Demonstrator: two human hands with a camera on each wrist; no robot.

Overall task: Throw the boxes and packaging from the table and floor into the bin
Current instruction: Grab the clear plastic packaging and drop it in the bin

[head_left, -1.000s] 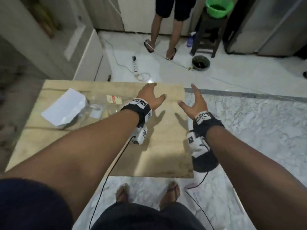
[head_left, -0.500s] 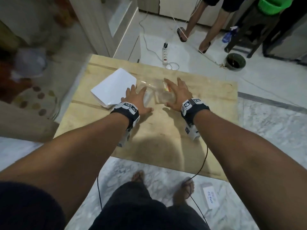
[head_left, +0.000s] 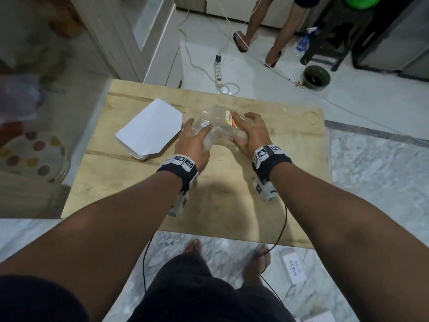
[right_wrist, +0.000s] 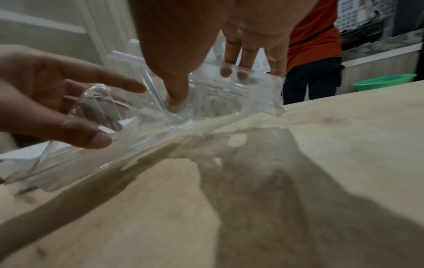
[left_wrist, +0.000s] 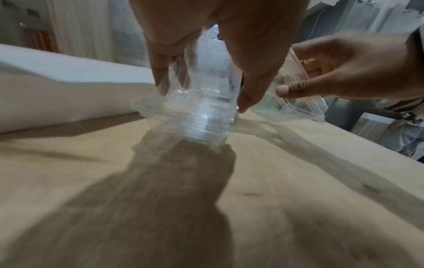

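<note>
on floor, "cc pack" box (head_left: 293, 268)

Head view looks down from above; both wrist views sit low, close, sharing the table (head_left: 232, 205).

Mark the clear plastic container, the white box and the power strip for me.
clear plastic container (head_left: 217, 126), head view, on its see-through top between the hands.
white box (head_left: 148, 129), head view, on the middle of its flat white top.
power strip (head_left: 218, 72), head view, on its white body on the floor.
</note>
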